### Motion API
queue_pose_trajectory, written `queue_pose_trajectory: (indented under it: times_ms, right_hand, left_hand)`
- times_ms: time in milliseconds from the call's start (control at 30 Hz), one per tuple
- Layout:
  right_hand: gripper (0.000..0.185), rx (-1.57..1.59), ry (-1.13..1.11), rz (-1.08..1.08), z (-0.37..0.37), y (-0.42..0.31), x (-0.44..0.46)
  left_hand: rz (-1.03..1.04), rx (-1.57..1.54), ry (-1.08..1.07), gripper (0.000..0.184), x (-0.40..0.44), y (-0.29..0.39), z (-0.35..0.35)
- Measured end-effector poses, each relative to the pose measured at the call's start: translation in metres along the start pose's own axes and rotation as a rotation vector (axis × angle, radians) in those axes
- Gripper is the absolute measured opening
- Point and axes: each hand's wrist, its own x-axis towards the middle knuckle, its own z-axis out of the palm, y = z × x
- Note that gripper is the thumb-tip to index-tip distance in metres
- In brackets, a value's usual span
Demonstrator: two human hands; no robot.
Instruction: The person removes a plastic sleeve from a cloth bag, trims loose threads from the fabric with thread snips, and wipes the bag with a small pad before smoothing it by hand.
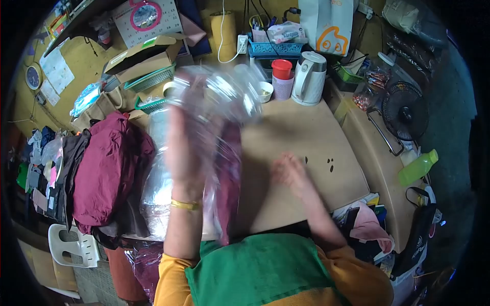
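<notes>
My left hand [179, 148], smeared by motion, is raised over the left part of the table with its fingers up in a clear plastic bag [219, 97]. A maroon folded garment [229, 176] shows through the bag and hangs down toward the table's front edge. My left hand holds the bag; its exact grip is blurred. My right hand [290, 172] is apart from the bag, over the brown tabletop, with its fingers loosely spread and nothing in them. Left of my left arm lies a stack of clear plastic bags [157, 196].
A pile of maroon garments [107, 171] lies at the left edge. At the back stand a white electric kettle [309, 79], a red-lidded cup [282, 79] and a blue basket [275, 48]. A black fan [405, 111] and a green bottle [418, 167] are on the right.
</notes>
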Motion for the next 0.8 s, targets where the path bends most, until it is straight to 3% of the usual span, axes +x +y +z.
queue_pose_trajectory:
  times_ms: [67,133,167,200,233,300,367,433,467,533,633,700,733,767,800]
  right_hand:
    - [0.068,0.222,-0.225,0.114,0.012,0.038,-0.024]
    - [0.083,0.632,-0.623,0.256,0.036,0.035,-0.034]
    - [0.083,0.633,-0.626,0.259,0.036,0.027,-0.029]
    - [0.084,0.569,-0.445,0.221,0.033,0.018,-0.022]
    - [0.083,0.396,-0.331,0.057,0.030,-0.001,-0.016]
    - [0.083,-0.097,-0.115,-0.342,0.022,-0.047,-0.008]
    - [0.076,-0.368,-0.206,-0.126,-0.019,-0.087,-0.006]
    - [0.066,-1.059,0.197,-0.105,-0.023,-0.115,-0.009]
    - [0.066,-1.063,0.187,-0.104,-0.024,-0.116,-0.004]
    - [0.058,-1.370,0.193,-0.558,-0.020,-0.118,0.008]
    - [0.053,-1.282,-0.050,-0.527,0.053,-0.103,0.033]
    - [0.058,-1.541,-0.167,-0.660,0.084,-0.070,0.066]
    - [0.062,-1.585,-0.240,-0.585,0.090,-0.051,0.079]
    - [0.064,-1.689,-0.304,-0.556,0.083,-0.027,0.096]
    - [0.065,-1.756,-0.284,-0.578,0.069,0.003,0.107]
  left_hand:
    - [0.218,-0.148,-0.227,0.047,0.022,0.053,-0.022]
    - [0.146,-0.302,-0.642,0.049,0.021,0.075,-0.052]
    - [0.245,-0.232,-0.499,0.049,0.006,0.075,-0.060]
    - [0.327,-0.148,-0.345,0.050,-0.009,0.075,-0.068]
    - [0.442,-0.069,-0.092,0.049,-0.029,0.061,-0.083]
    - [0.345,-0.086,0.114,0.047,-0.076,0.033,-0.111]
    - [0.190,-0.106,0.561,0.055,-0.126,-0.002,-0.133]
    - [-0.279,-0.164,0.517,0.070,-0.183,-0.005,-0.174]
    - [-0.272,-0.165,0.525,0.070,-0.191,-0.001,-0.189]
    - [-0.247,0.142,0.622,0.079,-0.203,0.006,-0.209]
    - [-0.134,0.843,0.559,0.078,-0.174,0.002,-0.222]
    - [-0.238,1.148,0.514,0.079,-0.146,0.001,-0.215]
    - [-0.357,0.873,0.467,0.068,-0.138,0.002,-0.235]
    - [-0.346,0.882,0.485,0.068,-0.138,0.010,-0.246]
    - [-0.178,0.899,0.543,0.058,-0.136,0.019,-0.255]
